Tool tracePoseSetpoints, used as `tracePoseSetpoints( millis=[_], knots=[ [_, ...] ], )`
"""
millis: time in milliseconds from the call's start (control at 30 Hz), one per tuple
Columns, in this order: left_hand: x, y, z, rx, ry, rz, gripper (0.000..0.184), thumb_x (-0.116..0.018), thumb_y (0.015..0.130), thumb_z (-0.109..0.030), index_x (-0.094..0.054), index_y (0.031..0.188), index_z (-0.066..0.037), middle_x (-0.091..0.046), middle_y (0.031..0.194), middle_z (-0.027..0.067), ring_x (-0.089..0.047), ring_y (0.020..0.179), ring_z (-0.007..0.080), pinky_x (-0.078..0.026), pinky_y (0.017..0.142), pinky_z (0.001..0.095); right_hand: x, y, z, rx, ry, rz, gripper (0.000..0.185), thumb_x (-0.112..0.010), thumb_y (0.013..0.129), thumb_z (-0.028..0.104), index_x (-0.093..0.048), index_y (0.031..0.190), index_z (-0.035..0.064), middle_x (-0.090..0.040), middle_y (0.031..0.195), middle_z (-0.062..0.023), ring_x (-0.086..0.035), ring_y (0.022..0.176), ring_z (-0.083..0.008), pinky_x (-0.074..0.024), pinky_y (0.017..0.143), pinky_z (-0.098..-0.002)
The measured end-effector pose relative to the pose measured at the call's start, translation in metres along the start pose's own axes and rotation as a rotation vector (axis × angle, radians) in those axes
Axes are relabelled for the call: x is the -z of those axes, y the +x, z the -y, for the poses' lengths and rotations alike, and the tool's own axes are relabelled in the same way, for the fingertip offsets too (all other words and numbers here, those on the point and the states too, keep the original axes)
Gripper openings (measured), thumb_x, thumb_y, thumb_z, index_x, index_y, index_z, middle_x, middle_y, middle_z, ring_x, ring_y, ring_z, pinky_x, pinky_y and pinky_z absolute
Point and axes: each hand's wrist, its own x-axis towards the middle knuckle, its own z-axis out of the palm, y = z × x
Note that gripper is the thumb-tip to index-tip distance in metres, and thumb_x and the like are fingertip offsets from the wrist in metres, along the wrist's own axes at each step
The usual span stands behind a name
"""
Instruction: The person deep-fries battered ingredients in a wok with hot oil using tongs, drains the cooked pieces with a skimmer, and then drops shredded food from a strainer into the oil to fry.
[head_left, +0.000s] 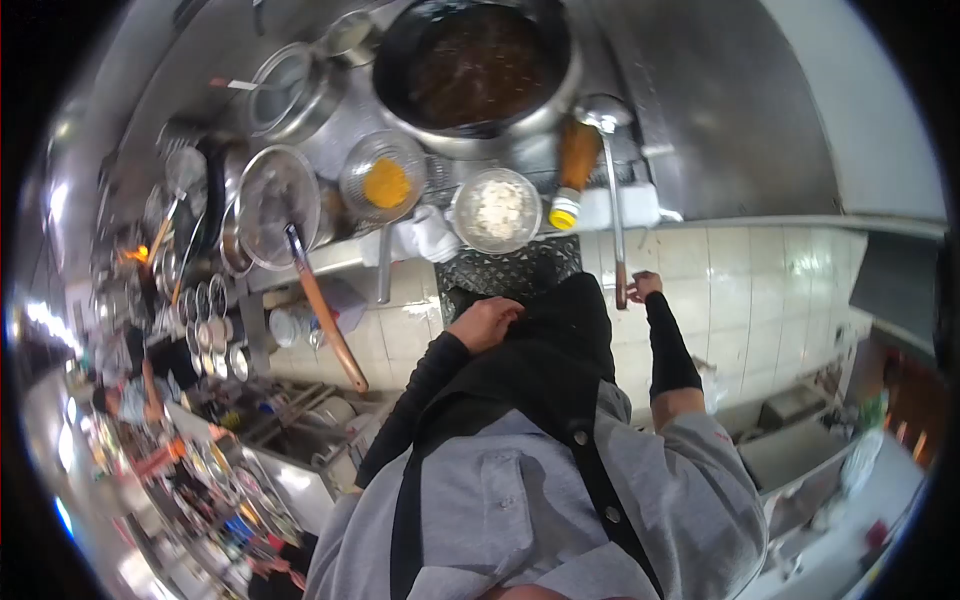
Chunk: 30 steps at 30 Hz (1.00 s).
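My left hand (487,325) rests against the front of my black apron, holding nothing, its fingers loosely extended. On the other side, my right hand (643,288) has its fingers at the wooden end of a long-handled ladle (616,215), whose bowl lies on the counter. Left of that ladle are an orange-brown bottle with a yellow cap (577,165) and a bowl of white pieces (497,210). A handled strainer (384,180) holds something yellow. A large wok (480,65) contains dark brown liquid.
A wooden-handled round strainer (278,208) juts over the counter edge, near a white cloth (430,235). Metal pots (285,95) stand at the upper left, with a flame (135,253) farther left. Another person (140,395) is at the far left. Behind me are sinks and shelves.
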Motion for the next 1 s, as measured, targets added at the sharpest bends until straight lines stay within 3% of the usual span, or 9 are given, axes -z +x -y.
tracePoseSetpoints(
  millis=[67, 200, 300, 400, 600, 700, 733, 867, 1000],
  knots=[
    [-0.006, 0.001, 0.003, 0.032, 0.016, -0.008, 0.022, -0.055, 0.089, -0.001, -0.066, 0.108, -0.002, -0.068, 0.097, 0.0173, -0.067, 0.094, 0.0352, -0.054, 0.084, 0.0432, 0.029, 0.132, -0.076, 0.842, -0.974, 0.183, 0.019, -0.048, 0.095, 0.017, -0.062, 0.090, 0.0069, -0.070, 0.084, -0.0179, -0.067, 0.059, -0.0258, -0.0524, 0.042, -0.0398],
    [-0.008, -0.008, 0.009, 0.091, 0.176, -0.074, 0.019, -0.057, 0.091, -0.008, -0.067, 0.105, -0.002, -0.069, 0.097, 0.0169, -0.066, 0.095, 0.0368, -0.053, 0.086, 0.0451, -0.002, 0.031, 0.019, 0.084, -0.112, 0.091, 0.023, -0.051, 0.094, 0.014, -0.063, 0.110, 0.0030, -0.069, 0.087, -0.0160, -0.067, 0.062, -0.0289, -0.0557, 0.046, -0.0422],
    [-0.010, -0.011, 0.005, 0.076, 0.139, -0.121, 0.018, -0.057, 0.089, -0.007, -0.067, 0.104, -0.002, -0.069, 0.096, 0.0167, -0.066, 0.094, 0.0374, -0.053, 0.085, 0.0451, -0.004, 0.025, 0.021, 0.168, -0.315, 0.062, 0.025, -0.048, 0.095, 0.016, -0.064, 0.111, 0.0063, -0.069, 0.087, -0.0141, -0.068, 0.064, -0.0284, -0.0585, 0.053, -0.0452],
    [-0.010, -0.014, 0.012, 0.053, 0.085, -0.149, 0.020, -0.057, 0.087, -0.006, -0.067, 0.104, -0.002, -0.068, 0.098, 0.0169, -0.066, 0.095, 0.0372, -0.054, 0.084, 0.0451, 0.005, 0.046, 0.002, 0.052, -0.006, 0.177, 0.027, -0.047, 0.097, 0.024, -0.065, 0.102, 0.0058, -0.071, 0.086, -0.0133, -0.070, 0.068, -0.0280, -0.0599, 0.056, -0.0460],
    [-0.004, -0.014, 0.013, 0.052, 0.078, -0.169, 0.024, -0.058, 0.083, -0.005, -0.067, 0.104, -0.002, -0.069, 0.100, 0.0162, -0.067, 0.095, 0.0360, -0.055, 0.084, 0.0445, -0.002, -0.003, -0.003, 0.147, -0.287, 0.094, 0.029, -0.045, 0.097, 0.023, -0.065, 0.093, 0.0028, -0.071, 0.079, -0.0164, -0.071, 0.065, -0.0284, -0.0589, 0.050, -0.0444],
    [-0.005, -0.009, 0.017, -0.025, 0.067, -0.172, 0.022, -0.058, 0.083, -0.005, -0.067, 0.103, -0.002, -0.069, 0.099, 0.0164, -0.067, 0.093, 0.0364, -0.055, 0.083, 0.0444, 0.001, -0.025, -0.013, 0.060, -0.240, 0.160, 0.037, -0.041, 0.100, 0.032, -0.061, 0.100, 0.0011, -0.072, 0.084, -0.0201, -0.070, 0.059, -0.0308, -0.0574, 0.047, -0.0433],
    [-0.007, -0.007, 0.021, -0.051, 0.071, -0.179, 0.020, -0.059, 0.084, -0.005, -0.066, 0.102, -0.002, -0.069, 0.098, 0.0168, -0.067, 0.091, 0.0366, -0.055, 0.082, 0.0444, -0.005, -0.043, -0.009, -0.017, -0.130, 0.100, 0.027, -0.044, 0.094, 0.020, -0.063, 0.098, 0.0014, -0.069, 0.080, -0.0240, -0.068, 0.054, -0.0380, -0.0547, 0.044, -0.0479],
    [-0.003, -0.011, 0.024, -0.052, 0.085, -0.149, 0.018, -0.059, 0.085, -0.005, -0.067, 0.101, -0.002, -0.069, 0.096, 0.0166, -0.068, 0.091, 0.0361, -0.055, 0.082, 0.0441, -0.012, -0.082, -0.019, -0.012, -0.270, 0.080, 0.029, -0.038, 0.099, 0.021, -0.059, 0.111, 0.0036, -0.072, 0.081, -0.0202, -0.067, 0.052, -0.0289, -0.0527, 0.042, -0.0411],
    [-0.004, -0.027, 0.036, -0.031, 0.120, -0.153, 0.018, -0.061, 0.085, -0.006, -0.067, 0.102, -0.002, -0.070, 0.093, 0.0163, -0.068, 0.089, 0.0360, -0.056, 0.081, 0.0440, -0.018, -0.101, -0.024, -0.055, -0.121, 0.054, 0.046, -0.042, 0.101, 0.041, -0.060, 0.116, 0.0005, -0.071, 0.088, -0.0216, -0.069, 0.063, -0.0325, -0.0568, 0.057, -0.0454]
  ],
)
